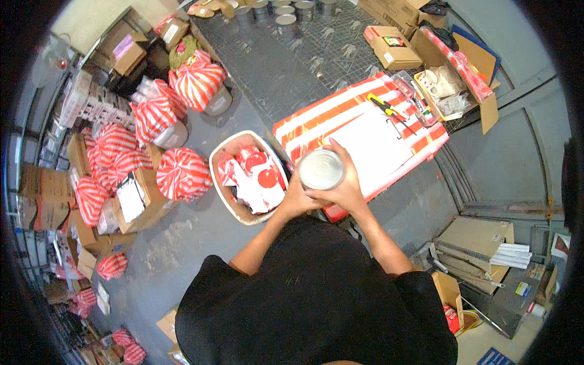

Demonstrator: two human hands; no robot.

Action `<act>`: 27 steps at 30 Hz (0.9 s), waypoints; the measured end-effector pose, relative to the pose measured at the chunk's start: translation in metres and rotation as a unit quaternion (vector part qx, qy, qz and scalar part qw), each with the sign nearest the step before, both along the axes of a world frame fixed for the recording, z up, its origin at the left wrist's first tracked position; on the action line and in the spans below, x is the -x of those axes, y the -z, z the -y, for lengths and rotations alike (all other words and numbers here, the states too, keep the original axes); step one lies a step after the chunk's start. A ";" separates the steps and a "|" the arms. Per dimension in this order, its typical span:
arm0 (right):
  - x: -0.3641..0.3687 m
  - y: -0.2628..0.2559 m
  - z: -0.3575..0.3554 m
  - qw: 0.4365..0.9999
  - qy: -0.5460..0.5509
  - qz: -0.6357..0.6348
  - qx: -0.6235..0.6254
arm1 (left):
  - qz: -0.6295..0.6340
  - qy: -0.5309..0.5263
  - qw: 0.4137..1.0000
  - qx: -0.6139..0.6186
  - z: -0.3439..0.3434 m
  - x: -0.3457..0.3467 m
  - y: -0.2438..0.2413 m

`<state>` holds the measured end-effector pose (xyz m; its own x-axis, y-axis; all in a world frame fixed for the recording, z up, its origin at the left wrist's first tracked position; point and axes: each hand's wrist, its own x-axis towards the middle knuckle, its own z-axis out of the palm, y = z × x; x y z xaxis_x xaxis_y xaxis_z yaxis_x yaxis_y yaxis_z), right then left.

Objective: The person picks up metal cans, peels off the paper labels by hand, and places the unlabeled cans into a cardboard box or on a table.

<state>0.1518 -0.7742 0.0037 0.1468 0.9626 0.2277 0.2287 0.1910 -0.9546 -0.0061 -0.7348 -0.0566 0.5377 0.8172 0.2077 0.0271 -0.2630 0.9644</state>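
Note:
Both my hands hold a round metal can (321,169) in front of my chest, its pale flat end facing up. My left hand (299,196) grips the can's left and lower side. Around its right side wraps my right hand (349,182), the fingers of both hands meeting below it. Just beyond the can, white paper (372,146) lies on a surface covered in red-and-white striped plastic (315,123). A yellow-and-black utility knife (381,104) rests above the paper. To the left stands a cream plastic bin (219,194) with red and white pieces inside.
Several metal cans (286,19) stand on a dark patterned surface at the top. Striped bags (185,174) and cardboard boxes (150,196) crowd the left floor. At the upper right are a closed carton (394,52) and a clear tray (417,102) of small items.

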 end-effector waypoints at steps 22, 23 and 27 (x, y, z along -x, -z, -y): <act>-0.002 0.195 0.428 0.572 0.601 -0.199 0.521 | -0.189 -0.375 0.907 -0.027 -0.316 -0.047 0.085; 0.009 0.199 0.434 0.574 0.588 -0.219 0.526 | -0.213 -0.389 0.896 -0.028 -0.353 -0.052 0.084; 0.023 0.221 0.430 0.615 0.517 -0.277 0.527 | -0.292 -0.391 0.871 -0.060 -0.467 -0.060 0.092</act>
<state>0.1292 -1.2040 -0.2170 0.5779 -0.1402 -0.8040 -0.7086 -0.5749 -0.4091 0.0540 -0.2679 -0.1482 -0.1306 0.9723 0.1936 0.7192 -0.0415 0.6935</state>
